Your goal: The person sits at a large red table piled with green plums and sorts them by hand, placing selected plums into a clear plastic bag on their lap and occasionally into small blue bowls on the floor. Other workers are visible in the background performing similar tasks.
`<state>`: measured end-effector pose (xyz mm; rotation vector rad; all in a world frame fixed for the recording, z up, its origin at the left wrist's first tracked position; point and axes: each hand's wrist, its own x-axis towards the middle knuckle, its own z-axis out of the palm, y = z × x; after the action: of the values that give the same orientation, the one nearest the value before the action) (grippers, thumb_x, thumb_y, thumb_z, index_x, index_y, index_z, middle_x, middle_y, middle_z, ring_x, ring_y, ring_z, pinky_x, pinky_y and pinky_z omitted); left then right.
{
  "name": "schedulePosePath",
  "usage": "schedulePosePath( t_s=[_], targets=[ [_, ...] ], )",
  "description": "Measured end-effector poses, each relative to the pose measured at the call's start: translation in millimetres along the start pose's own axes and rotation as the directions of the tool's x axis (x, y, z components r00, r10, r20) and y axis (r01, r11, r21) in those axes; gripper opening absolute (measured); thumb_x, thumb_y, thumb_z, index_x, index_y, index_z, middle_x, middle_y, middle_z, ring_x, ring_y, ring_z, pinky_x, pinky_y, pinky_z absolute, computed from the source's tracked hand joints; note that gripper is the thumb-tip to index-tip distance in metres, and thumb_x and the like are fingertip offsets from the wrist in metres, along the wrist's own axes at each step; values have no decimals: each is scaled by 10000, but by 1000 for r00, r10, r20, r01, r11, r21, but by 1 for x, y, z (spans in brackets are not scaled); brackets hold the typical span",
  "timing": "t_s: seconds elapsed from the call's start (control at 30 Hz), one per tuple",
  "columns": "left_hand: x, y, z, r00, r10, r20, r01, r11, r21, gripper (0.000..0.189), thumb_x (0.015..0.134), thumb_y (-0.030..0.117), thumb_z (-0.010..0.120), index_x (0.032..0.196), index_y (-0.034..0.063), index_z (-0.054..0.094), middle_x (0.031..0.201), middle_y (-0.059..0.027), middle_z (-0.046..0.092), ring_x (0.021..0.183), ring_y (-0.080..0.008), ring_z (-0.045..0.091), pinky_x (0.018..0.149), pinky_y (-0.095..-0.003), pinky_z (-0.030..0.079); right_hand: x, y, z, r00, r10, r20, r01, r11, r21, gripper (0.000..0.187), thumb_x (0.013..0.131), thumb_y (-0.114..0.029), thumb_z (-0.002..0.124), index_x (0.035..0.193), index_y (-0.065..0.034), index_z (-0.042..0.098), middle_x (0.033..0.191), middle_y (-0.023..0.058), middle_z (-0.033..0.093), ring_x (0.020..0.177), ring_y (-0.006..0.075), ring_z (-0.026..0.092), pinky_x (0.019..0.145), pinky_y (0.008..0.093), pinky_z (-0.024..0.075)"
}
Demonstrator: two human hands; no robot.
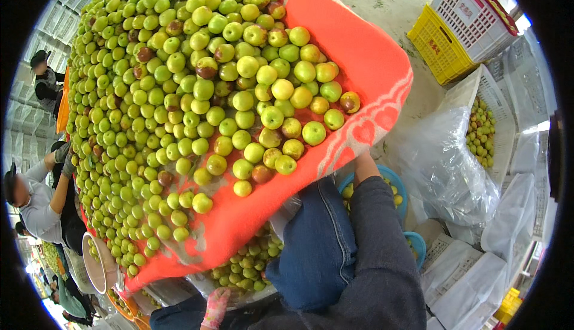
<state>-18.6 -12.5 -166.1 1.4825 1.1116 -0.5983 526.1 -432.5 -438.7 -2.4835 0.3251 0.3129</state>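
Green jujube fruits (202,89), some with brown patches, lie heaped on a red patterned blanket (354,52) over a raised surface. My left hand (217,305), in a pink patterned glove, is at the near rim of a plastic-lined container of green fruits (246,265), below the blanket's edge; its fingers are too unclear to read. My right hand (364,165) shows only at the wrist, beside a blue basin (401,186) with fruits in it; the blanket's edge hides its fingers and anything they hold.
At the right stand a yellow crate (432,45), a white crate (471,14) and a plastic-lined crate (504,119) with fruits. A smaller blue basin (419,245) is near my right elbow. A pale bucket (99,265) stands at the left, near a gloved co-worker (42,209).
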Motion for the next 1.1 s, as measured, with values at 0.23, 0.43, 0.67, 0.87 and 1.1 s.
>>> schedulePosePath(
  t_s=[0.23,0.43,0.67,0.87,1.1],
  targets=[
    [9,19,12,985,162,56,-162,987,-1,342,991,285,551,1145,-19,583,902,-80,648,661,-129,571,604,-270,477,-107,-18,-102,971,-160,178,-144,204,968,362,908,-73,550,1265,-15,532,1007,79,648,887,158,627,765,276,506],
    [-11,25,35,955,269,122,-270,963,-8,347,987,275,560,1156,-24,613,960,-95,676,810,-163,639,745,-293,527,-286,-52,-229,913,-409,-1,-50,-115,992,505,871,-111,648,1349,-45,497,1239,166,599,969,229,624,819,329,514],
    [-54,20,33,884,450,124,-447,893,-56,398,991,350,542,1170,-1,596,986,-81,683,812,-131,634,720,-267,512,-374,-102,-284,821,-558,-125,49,-149,988,521,846,-194,717,1293,-10,523,1249,207,583,982,252,606,795,329,494],
    [-80,-6,25,880,473,50,-460,873,-164,316,991,246,535,1180,2,601,1002,-97,690,819,-129,635,718,-262,508,-431,-137,-314,700,-689,-188,179,-85,980,555,833,-264,754,1240,42,535,1178,183,630,936,230,627,782,323,509],
    [-88,-20,16,841,539,54,-528,837,-143,343,1004,285,528,1179,-1,597,996,-100,679,815,-151,643,726,-281,527,-425,-108,-273,872,-473,-128,175,58,983,498,930,-416,628,1190,6,577,1003,112,639,832,153,600,650,218,471]
  ],
)
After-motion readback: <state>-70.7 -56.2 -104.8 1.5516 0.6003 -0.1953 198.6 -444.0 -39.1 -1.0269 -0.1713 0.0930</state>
